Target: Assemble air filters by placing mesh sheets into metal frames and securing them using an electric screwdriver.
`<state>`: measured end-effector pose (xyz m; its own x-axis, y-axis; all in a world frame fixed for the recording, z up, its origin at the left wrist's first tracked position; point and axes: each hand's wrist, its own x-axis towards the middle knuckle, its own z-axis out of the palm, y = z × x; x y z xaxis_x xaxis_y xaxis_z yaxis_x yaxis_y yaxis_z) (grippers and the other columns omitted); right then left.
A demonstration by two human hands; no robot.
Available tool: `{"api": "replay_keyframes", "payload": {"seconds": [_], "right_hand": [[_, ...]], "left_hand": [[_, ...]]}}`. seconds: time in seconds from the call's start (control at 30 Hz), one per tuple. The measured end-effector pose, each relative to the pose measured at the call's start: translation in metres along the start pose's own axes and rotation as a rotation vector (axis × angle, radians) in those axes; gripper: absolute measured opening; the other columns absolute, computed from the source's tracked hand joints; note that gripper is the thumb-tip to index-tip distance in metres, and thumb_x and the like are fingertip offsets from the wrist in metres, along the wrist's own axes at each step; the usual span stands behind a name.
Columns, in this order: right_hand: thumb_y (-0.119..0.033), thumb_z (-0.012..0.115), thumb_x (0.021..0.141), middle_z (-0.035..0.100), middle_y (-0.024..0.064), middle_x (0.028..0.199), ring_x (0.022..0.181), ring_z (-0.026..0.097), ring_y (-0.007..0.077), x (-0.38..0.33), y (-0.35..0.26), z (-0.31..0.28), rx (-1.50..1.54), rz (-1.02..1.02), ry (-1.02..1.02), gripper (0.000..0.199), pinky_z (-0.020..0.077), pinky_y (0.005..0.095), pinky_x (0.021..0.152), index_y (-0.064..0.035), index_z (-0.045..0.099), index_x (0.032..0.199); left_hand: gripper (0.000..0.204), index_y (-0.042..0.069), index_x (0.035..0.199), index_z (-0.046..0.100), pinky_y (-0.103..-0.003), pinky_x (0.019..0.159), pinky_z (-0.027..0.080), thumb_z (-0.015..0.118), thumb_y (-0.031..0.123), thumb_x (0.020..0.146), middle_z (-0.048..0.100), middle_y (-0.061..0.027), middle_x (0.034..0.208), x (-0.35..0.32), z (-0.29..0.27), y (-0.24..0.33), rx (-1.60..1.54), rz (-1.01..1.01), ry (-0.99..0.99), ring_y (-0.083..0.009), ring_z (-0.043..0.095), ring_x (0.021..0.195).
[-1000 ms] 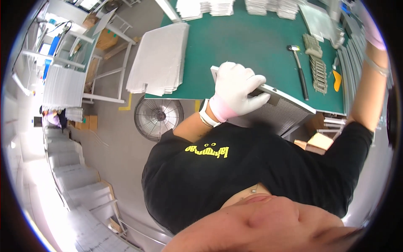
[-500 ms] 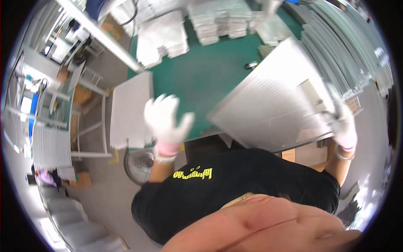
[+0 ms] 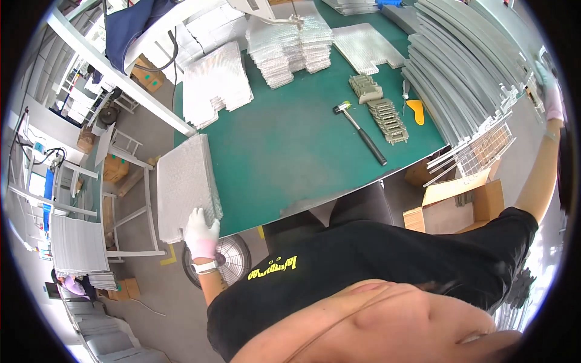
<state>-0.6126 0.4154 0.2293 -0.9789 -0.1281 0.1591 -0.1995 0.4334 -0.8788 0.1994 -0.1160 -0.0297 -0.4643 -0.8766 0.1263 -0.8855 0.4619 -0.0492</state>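
My left hand [image 3: 201,235], in a white glove, rests at the near edge of a stack of pale mesh-textured sheets [image 3: 184,181] on the table's left side. Its thumb stands apart from the fingers. Far out at the right rim is my gloved right hand [image 3: 552,97], arm stretched out beside a tall stack of grey panels [image 3: 466,72]. Its fingers are small and distorted there, so I cannot see whether they hold anything. On the green table [image 3: 278,157] lie a hammer [image 3: 365,138] with a black handle, two groups of metal brackets [image 3: 388,121] and a yellow scraper [image 3: 416,111].
More stacks of silvery cut-out sheets [image 3: 216,85] stand along the far side of the table. A screwdriver [image 3: 405,95] lies by the grey panels. An open cardboard box [image 3: 484,206] sits below the right edge, near a wire rack [image 3: 484,151]. A floor fan [image 3: 233,263] stands at lower left.
The large silvery panel by my right hand has left the table area, uncovering the hammer and brackets. My right hand has swung far right; my left hand has lowered onto the left stack.
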Motion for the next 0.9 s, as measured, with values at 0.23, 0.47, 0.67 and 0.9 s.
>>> {"api": "replay_keyframes", "payload": {"seconds": [0.23,0.47,0.67,0.9], "right_hand": [[-0.038,0.059,0.100,0.069,0.0114,0.121,0.104,0.065,0.0171,-0.095,-0.023,0.072,-0.793,-0.601,0.334,0.051,0.0485,0.0316,0.092,-0.0032,0.061,0.137],[-0.009,0.061,0.098,0.071,0.0132,0.120,0.097,0.069,0.0224,-0.271,-0.015,0.206,-0.376,-0.883,-0.042,0.036,0.0527,0.0309,0.089,-0.0048,0.064,0.133],[-0.010,0.067,0.086,0.069,0.0168,0.113,0.106,0.065,0.0348,-0.355,0.001,0.425,-0.004,-0.982,-0.728,0.037,0.0513,0.0422,0.095,-0.0049,0.066,0.123],[-0.029,0.062,0.088,0.042,0.0139,0.156,0.148,0.032,0.0361,-0.358,0.036,0.549,-0.612,-1.093,-1.079,0.054,0.0181,0.0581,0.122,-0.0177,0.056,0.141]], "left_hand": [[0.044,0.001,0.127,0.065,-0.041,0.104,0.048,0.063,0.030,0.095,0.065,-0.0190,0.131,0.023,-0.047,-0.030,-0.382,-0.126,0.113,-0.0324,0.061,0.123],[0.042,0.001,0.117,0.069,-0.046,0.098,0.052,0.064,0.003,0.076,0.071,-0.0169,0.115,0.008,-0.108,0.087,-0.346,0.526,0.744,-0.0349,0.067,0.111],[0.050,0.003,0.115,0.065,-0.049,0.091,0.051,0.068,0.045,0.087,0.068,-0.0179,0.111,0.007,0.017,0.237,-0.692,0.759,0.062,-0.0365,0.065,0.104],[0.040,0.006,0.114,0.069,-0.045,0.089,0.054,0.067,0.039,0.090,0.071,-0.0174,0.106,0.098,0.005,0.211,-0.691,0.694,0.017,-0.0356,0.068,0.098]]}}
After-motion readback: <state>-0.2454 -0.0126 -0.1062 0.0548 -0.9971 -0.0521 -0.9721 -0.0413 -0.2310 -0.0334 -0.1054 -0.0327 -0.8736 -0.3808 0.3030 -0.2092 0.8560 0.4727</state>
